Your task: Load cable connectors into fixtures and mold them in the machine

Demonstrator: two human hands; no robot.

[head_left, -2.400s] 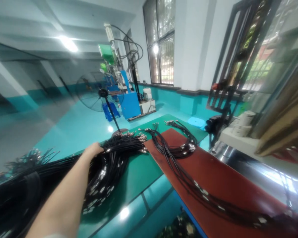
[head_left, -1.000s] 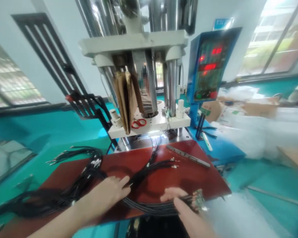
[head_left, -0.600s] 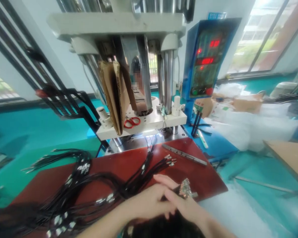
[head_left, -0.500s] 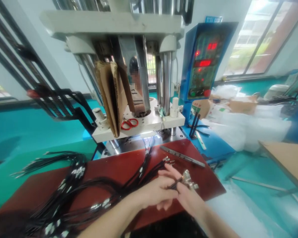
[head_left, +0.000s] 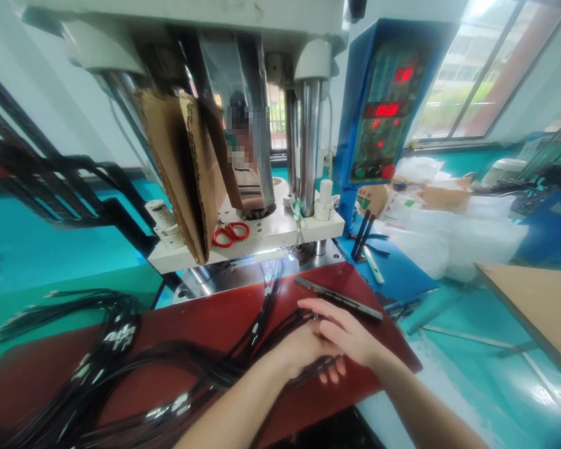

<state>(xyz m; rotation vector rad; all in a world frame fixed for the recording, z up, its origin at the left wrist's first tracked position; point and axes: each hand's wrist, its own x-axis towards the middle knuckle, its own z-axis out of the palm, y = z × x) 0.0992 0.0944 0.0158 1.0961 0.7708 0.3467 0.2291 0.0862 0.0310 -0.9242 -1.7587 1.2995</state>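
My left hand is over the red-brown board with its fingers curled round several black cables. Their ends, which carried metal connectors a moment ago, are now mostly covered by my hands. My right hand crosses over the left, its fingers stretched out toward other cable tips lying on the board. Whether its fingertips touch those tips is hard to make out. A thick bundle of black cables with white tags runs from the left across the board. Just beyond my right hand lies a dark metal bar.
The board abuts a white press. Red-handled scissors and folded cardboard are on the press. A blue control box with red displays stands right, above pliers and a cutter knife. A person is reflected in the press.
My right hand has moved up and left across my left hand toward the cable tips. The metal connectors beside my hands are no longer visible. The camera has shifted closer to the press.
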